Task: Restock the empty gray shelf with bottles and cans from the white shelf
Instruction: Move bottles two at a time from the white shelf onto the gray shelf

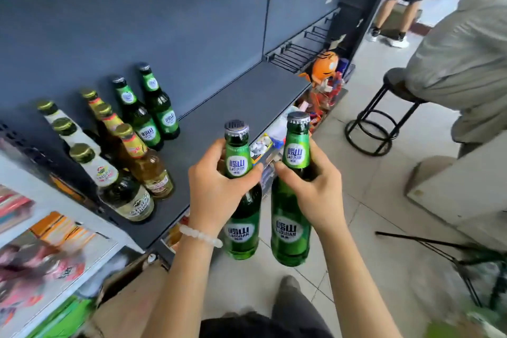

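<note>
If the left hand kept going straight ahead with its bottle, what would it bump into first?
Probably nothing before the gray shelf: the left hand carries its green bottle toward bare shelf right of the two standing green bottles. Depth is uncertain.

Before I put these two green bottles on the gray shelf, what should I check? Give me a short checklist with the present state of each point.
1. Left hand grips its green bottle firmly at the neck: ok.
2. Right hand grips the other green bottle at the neck: ok.
3. Free space on the gray shelf to the right of the two green bottles standing there: ok.
4. Both held bottles capped and upright: ok.
5. Standing rows clear of the path, brown bottles near the front edge: ok, but pass with care.
6. Shelf surface dry and level: cannot tell.
</note>
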